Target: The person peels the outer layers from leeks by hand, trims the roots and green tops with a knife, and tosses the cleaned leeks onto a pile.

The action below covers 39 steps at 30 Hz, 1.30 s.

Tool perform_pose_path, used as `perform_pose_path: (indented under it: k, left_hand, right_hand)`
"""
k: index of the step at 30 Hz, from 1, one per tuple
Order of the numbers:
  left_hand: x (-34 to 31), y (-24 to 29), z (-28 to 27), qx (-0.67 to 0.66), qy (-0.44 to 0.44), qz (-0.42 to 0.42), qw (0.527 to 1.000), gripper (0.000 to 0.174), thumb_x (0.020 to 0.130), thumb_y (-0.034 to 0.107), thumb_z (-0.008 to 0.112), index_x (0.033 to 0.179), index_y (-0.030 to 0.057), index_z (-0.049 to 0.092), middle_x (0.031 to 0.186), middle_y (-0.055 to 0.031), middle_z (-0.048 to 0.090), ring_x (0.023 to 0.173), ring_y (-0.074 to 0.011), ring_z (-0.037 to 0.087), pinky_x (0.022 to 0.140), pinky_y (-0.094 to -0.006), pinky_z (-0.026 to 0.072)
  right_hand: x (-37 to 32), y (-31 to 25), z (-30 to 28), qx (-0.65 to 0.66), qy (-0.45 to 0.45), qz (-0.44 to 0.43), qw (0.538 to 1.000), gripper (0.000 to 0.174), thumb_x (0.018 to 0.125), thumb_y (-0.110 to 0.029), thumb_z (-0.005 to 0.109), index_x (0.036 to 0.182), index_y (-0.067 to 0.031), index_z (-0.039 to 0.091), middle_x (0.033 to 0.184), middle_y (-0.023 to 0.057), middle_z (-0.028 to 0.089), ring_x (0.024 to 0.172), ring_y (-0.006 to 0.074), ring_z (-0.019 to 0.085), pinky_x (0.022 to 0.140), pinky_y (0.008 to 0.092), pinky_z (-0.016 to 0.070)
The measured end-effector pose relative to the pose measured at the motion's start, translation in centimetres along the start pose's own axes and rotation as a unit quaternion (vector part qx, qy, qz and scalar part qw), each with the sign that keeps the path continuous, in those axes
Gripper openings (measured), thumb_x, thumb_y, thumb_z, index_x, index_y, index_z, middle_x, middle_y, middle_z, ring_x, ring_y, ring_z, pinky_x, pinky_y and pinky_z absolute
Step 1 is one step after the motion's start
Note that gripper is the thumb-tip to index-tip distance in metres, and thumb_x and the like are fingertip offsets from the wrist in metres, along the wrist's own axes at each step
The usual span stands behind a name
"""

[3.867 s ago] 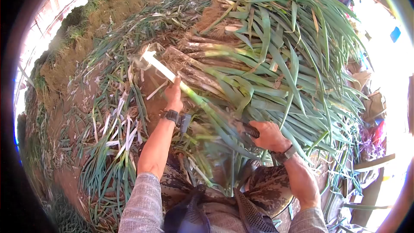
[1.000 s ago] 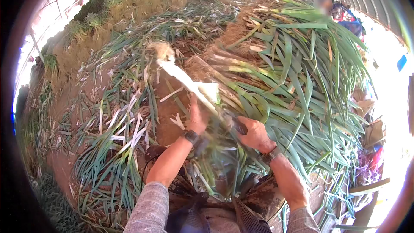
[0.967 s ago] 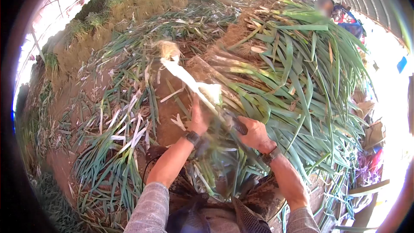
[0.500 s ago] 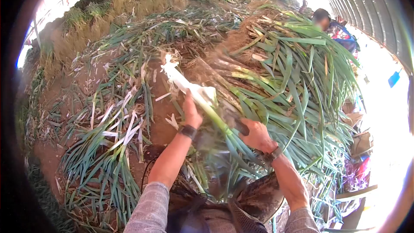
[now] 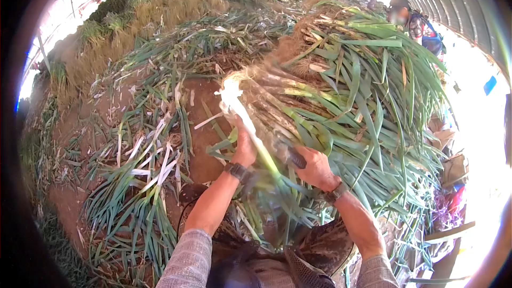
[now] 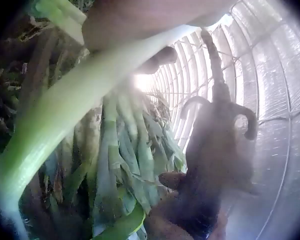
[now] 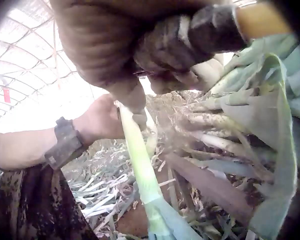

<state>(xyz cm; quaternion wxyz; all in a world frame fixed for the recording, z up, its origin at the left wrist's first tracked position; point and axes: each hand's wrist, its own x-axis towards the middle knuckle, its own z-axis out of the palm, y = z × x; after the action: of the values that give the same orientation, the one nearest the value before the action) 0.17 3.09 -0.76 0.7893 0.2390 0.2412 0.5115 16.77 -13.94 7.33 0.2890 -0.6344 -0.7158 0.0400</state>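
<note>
Left hand (image 5: 244, 146), grip wrapped round leek (image 5: 237, 109) at centre, root end toward 11 o'clock. Right hand (image 5: 316, 166) at its 4 o'clock, grip clenched on knife handle (image 5: 296, 158). Leek pile (image 5: 362, 90) at 2 o'clock. Risk: hands nearly touching; slipping blade could cut left hand.
</note>
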Motion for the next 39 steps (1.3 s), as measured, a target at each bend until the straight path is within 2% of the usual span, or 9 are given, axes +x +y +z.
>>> perform_pose_path:
  k: [15, 18, 20, 23, 28, 30, 33, 35, 39]
  left_hand:
    - [-1.4, 4.2, 1.4, -0.093, -0.221, -0.045, 0.97, 0.078, 0.075, 0.093, 0.033, 0.077, 0.0165, 0.051, 0.053, 0.0036, 0.033, 0.05, -0.0142, 0.041, 0.048, -0.0312, 0.038]
    - [-2.9, 4.9, 3.4, -0.091, 0.034, -0.057, 0.994, 0.078, 0.076, 0.091, 0.036, 0.074, 0.0153, 0.051, 0.053, 0.0019, 0.037, 0.048, -0.0149, 0.043, 0.047, -0.0321, 0.0405]
    - [-2.0, 4.8, 1.8, -0.128, -0.235, -0.072, 0.961, 0.077, 0.079, 0.088, 0.038, 0.071, 0.0134, 0.052, 0.055, -0.0003, 0.042, 0.046, -0.0172, 0.045, 0.05, -0.0349, 0.0489]
    - [-1.4, 5.1, 1.3, -0.087, -0.19, -0.018, 0.978, 0.075, 0.082, 0.085, 0.039, 0.069, 0.0122, 0.052, 0.056, -0.0006, 0.041, 0.042, -0.0177, 0.042, 0.048, -0.0346, 0.0483]
    - [0.3, 4.9, -0.9, -0.192, -0.206, -0.072, 0.957, 0.065, 0.082, 0.078, 0.048, 0.086, 0.0139, 0.054, 0.071, -0.0016, 0.043, 0.073, -0.0235, 0.049, 0.077, -0.0473, 0.0476]
    - [1.4, 3.2, -1.6, -0.159, -0.005, -0.063, 0.985, 0.065, 0.082, 0.078, 0.05, 0.088, 0.0138, 0.055, 0.071, -0.0021, 0.043, 0.071, -0.023, 0.046, 0.072, -0.0437, 0.0465]
    - [5.4, -0.4, -5.1, 0.219, -0.052, 0.175, 0.958, 0.067, 0.081, 0.078, 0.053, 0.097, 0.0127, 0.054, 0.074, -0.0038, 0.049, 0.077, -0.0228, 0.051, 0.074, -0.0407, 0.0479]
    - [4.2, 0.6, -3.9, -0.091, -0.033, 0.045, 0.994, 0.072, 0.081, 0.079, 0.054, 0.11, 0.0129, 0.051, 0.091, -0.0041, 0.052, 0.086, -0.0217, 0.053, 0.081, -0.0428, 0.0489]
    - [-0.1, 3.8, 0.9, -0.082, -0.062, 0.074, 0.992, 0.079, 0.093, 0.065, 0.051, 0.15, 0.0163, 0.029, 0.144, -0.0001, 0.038, 0.131, -0.0168, 0.036, 0.11, -0.0362, 0.0325]
  right_hand:
    - [2.9, -4.4, -3.0, 0.004, -0.033, -0.002, 0.999, 0.043, 0.081, -0.034, 0.074, 0.113, -0.0065, 0.065, 0.094, 0.0164, 0.069, 0.083, 0.0356, 0.067, 0.07, 0.0428, 0.0536]
    - [3.4, -6.1, -3.6, -0.02, -0.076, -0.025, 0.997, 0.038, 0.082, -0.033, 0.073, 0.108, -0.0069, 0.065, 0.093, 0.0167, 0.069, 0.082, 0.0352, 0.067, 0.069, 0.0431, 0.0532]
    - [3.6, -6.7, -3.9, -0.013, -0.052, 0.001, 0.999, 0.036, 0.083, -0.033, 0.073, 0.107, -0.0071, 0.065, 0.092, 0.0166, 0.069, 0.082, 0.035, 0.067, 0.069, 0.0431, 0.0531]
    - [3.4, -6.9, -4.1, -0.018, -0.035, -0.003, 0.999, 0.036, 0.083, -0.034, 0.072, 0.107, -0.0074, 0.066, 0.092, 0.0166, 0.069, 0.082, 0.0351, 0.066, 0.07, 0.0429, 0.0531]
    - [2.1, -6.0, -4.3, -0.037, -0.074, 0.008, 0.997, 0.042, 0.082, -0.035, 0.072, 0.114, -0.0084, 0.066, 0.094, 0.0169, 0.069, 0.085, 0.0358, 0.066, 0.075, 0.0417, 0.0535]
    - [1.7, -6.4, -4.7, -0.011, -0.091, 0.065, 0.994, 0.045, 0.082, -0.035, 0.072, 0.118, -0.0088, 0.065, 0.096, 0.0173, 0.069, 0.087, 0.0358, 0.066, 0.078, 0.0411, 0.0534]
    - [1.3, -5.7, -4.6, -0.019, -0.106, -0.006, 0.994, 0.045, 0.081, -0.033, 0.072, 0.118, -0.0081, 0.065, 0.097, 0.0174, 0.069, 0.087, 0.0353, 0.067, 0.078, 0.0409, 0.0536]
    - [1.2, -6.2, -4.7, -0.02, -0.094, 0.01, 0.995, 0.044, 0.081, -0.031, 0.072, 0.118, -0.0084, 0.065, 0.097, 0.0175, 0.069, 0.087, 0.0355, 0.067, 0.077, 0.0412, 0.0536]
    - [1.9, -7.0, -5.1, -0.031, -0.085, 0.043, 0.995, 0.043, 0.078, -0.025, 0.072, 0.118, -0.009, 0.064, 0.095, 0.0175, 0.068, 0.087, 0.0367, 0.066, 0.076, 0.0426, 0.0537]
